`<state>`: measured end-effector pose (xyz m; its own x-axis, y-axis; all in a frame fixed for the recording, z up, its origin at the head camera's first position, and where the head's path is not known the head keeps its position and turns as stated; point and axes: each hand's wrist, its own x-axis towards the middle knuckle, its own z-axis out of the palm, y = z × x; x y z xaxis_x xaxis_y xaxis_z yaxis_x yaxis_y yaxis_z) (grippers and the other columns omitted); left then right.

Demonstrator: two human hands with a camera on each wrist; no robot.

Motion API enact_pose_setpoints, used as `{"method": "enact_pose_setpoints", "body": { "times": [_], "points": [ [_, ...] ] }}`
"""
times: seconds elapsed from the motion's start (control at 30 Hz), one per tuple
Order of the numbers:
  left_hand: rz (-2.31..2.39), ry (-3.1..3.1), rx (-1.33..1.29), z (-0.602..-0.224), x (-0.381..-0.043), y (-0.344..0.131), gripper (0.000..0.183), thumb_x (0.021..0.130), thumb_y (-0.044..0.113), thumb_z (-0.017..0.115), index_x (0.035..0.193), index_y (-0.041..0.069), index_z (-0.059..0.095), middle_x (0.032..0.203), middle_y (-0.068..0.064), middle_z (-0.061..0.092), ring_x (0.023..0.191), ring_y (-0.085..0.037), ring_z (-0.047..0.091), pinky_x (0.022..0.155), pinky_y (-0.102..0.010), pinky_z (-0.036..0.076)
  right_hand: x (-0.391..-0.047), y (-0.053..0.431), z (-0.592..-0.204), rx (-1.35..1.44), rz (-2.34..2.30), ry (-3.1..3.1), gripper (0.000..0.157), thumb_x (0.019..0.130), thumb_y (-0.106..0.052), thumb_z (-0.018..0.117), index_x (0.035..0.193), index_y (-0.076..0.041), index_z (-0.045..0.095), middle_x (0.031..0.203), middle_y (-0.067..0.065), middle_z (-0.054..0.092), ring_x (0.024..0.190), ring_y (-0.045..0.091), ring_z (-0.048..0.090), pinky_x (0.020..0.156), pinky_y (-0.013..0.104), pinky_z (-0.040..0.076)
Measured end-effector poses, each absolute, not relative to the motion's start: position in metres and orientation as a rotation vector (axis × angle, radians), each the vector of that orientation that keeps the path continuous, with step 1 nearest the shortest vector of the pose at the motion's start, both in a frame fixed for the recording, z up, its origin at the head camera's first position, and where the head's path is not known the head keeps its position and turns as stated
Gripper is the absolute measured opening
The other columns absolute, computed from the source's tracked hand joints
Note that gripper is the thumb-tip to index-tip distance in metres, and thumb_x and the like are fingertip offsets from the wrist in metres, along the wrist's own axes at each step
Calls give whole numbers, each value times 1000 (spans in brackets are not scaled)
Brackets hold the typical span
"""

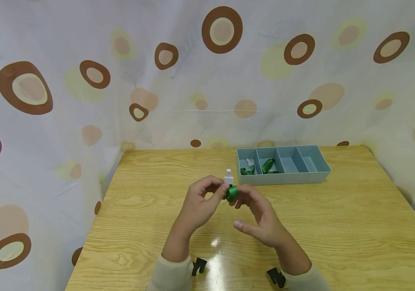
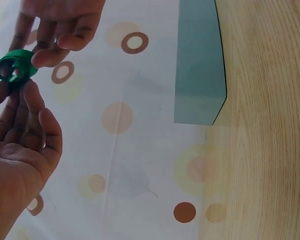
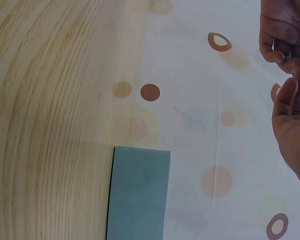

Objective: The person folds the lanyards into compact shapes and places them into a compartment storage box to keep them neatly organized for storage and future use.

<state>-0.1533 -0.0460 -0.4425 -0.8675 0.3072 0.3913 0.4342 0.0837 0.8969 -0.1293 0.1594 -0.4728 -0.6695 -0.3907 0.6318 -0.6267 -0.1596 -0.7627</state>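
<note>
A green ribbon (image 1: pixel 232 194), coiled into a small loop with a white plastic end piece (image 1: pixel 228 178) standing up from it, is held above the table. My left hand (image 1: pixel 201 204) pinches it between thumb and fingers. The right hand (image 1: pixel 263 216) has its bent fingertips right at the coil's other side, its thumb spread well apart. In the left wrist view, the ribbon coil (image 2: pixel 21 62) shows between the left hand (image 2: pixel 20 155) below and the right hand (image 2: pixel 65 27) above. The right wrist view catches the right hand (image 3: pixel 295 120) only partly, with most of the coil hidden.
Behind the hands stands a blue-grey divided tray (image 1: pixel 283 178). Its leftmost compartment holds a green ribbon with a white piece (image 1: pixel 249 163); the one beside it holds more green ribbon (image 1: pixel 267 165). Patterned cloth (image 1: pixel 192 81) hangs behind the wooden table (image 1: pixel 138 202).
</note>
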Motion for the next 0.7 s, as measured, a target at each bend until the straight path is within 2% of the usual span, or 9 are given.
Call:
{"method": "enact_pose_setpoints", "body": {
  "times": [0.2, 0.47, 0.7],
  "points": [
    [-1897, -2195, -844, -445, -155, -47, 9, 106, 9, 65, 106, 7, 74, 97, -9, 74, 88, -13, 70, 86, -33, 62, -129, 160, -474, 1171, 1956, -1916, 65, 83, 12, 72, 143, 10, 47, 128, 9, 62, 115, 19, 62, 94, 32, 54],
    [-1842, -2172, -933, -446, -154, -49, 10, 97, 3, 74, 106, 8, 74, 98, -9, 73, 86, -12, 69, 84, -32, 62, -129, 162, -475, 1162, 1974, -1928, 64, 84, 14, 69, 143, 10, 46, 136, -1, 61, 118, 19, 62, 93, 31, 53],
    [-1811, -2218, -898, -443, -153, -47, 9, 97, 4, 75, 102, 10, 75, 95, -4, 73, 85, -12, 70, 84, -32, 62, -126, 162, -473, 1093, 1971, -1982, 58, 86, 16, 66, 141, 10, 48, 131, -3, 63, 116, 17, 63, 93, 31, 53]
  ]
}}
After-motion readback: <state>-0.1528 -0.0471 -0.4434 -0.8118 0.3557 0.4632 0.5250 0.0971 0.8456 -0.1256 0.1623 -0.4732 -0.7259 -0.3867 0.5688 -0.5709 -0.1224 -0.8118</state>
